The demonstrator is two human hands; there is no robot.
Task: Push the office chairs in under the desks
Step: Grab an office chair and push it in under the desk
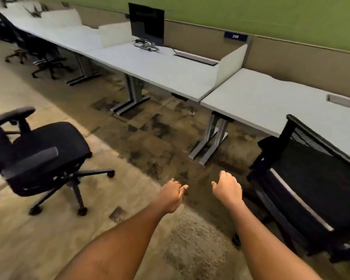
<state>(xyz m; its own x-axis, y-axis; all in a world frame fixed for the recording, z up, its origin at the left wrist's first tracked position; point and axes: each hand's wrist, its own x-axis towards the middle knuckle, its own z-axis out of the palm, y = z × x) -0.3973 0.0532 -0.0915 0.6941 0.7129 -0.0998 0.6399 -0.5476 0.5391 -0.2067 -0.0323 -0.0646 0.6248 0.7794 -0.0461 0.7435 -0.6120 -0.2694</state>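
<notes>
A black office chair [49,150] stands out on the carpet at the left, away from the desks, its seat turned toward them. Another black mesh-backed chair [311,178] sits at the right desk [261,104], its back toward me. The middle desk [160,67] has no chair in front of it. Both my arms reach forward over the floor. My left hand [172,194] has its fingers curled in and holds nothing. My right hand [227,187] is also loosely curled and empty, a short way left of the mesh chair, not touching it.
A dark monitor [147,25] with cables stands at the back of the middle desk. White dividers [229,65] separate the desks along a green wall. More black chairs [38,53] stand at the far left desks. Metal desk legs [212,138] rest on patterned carpet.
</notes>
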